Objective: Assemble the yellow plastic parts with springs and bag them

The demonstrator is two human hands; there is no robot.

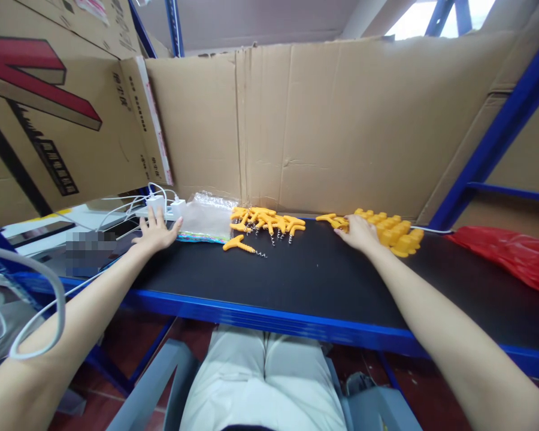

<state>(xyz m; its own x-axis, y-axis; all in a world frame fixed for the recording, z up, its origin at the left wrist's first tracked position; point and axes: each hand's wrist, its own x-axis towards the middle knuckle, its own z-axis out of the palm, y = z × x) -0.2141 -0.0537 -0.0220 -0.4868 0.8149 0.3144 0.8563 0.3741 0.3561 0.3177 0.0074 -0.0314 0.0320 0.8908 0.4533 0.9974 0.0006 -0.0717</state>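
My left hand (158, 233) lies with its fingers spread at the left of the black tabletop, by the white charger plugs (178, 208), and holds nothing. On the right, my right hand (360, 232) rests beside a yellow-handled corkscrew (327, 219) and a group of yellow knobbed pieces (397, 233). Its thumb points left, away from the fingers, which are partly hidden; contact with the yellow pieces is unclear. Between the hands is a pile of yellow-handled corkscrews (267, 220) with metal spirals. One single corkscrew (240, 244) lies in front of it.
Clear plastic bags (209, 216) lie beside the pile. A red plastic bag (509, 251) is at the far right. Cardboard (341, 126) walls the back, and a large box (85, 120) leans in at left. White cables (49, 299) loop near my left arm.
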